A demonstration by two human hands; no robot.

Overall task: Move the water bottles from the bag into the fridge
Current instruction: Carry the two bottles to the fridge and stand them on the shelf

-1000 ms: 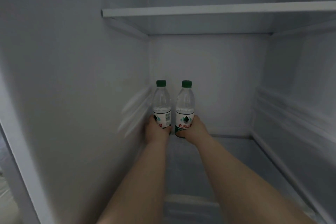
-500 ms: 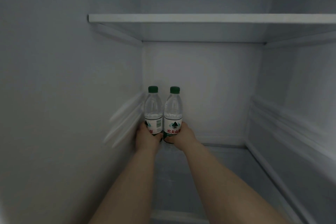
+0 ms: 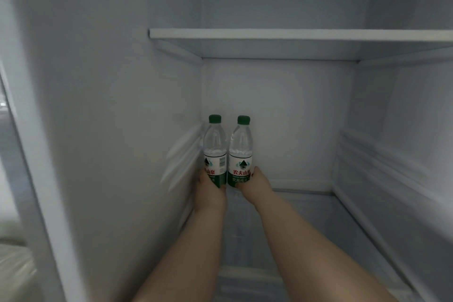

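In fridge's (image 3: 277,115) back-left corner, hands (image 3: 210,195) grip bottles (image 3: 215,147).

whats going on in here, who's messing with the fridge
A person is reaching both arms into the fridge. The left hand holds the left bottle and the right hand holds the right bottle, each grip low around the label. Both green-capped bottles are upright, side by side, in the back left corner under a white shelf. The hands hide whether they rest on the fridge floor.
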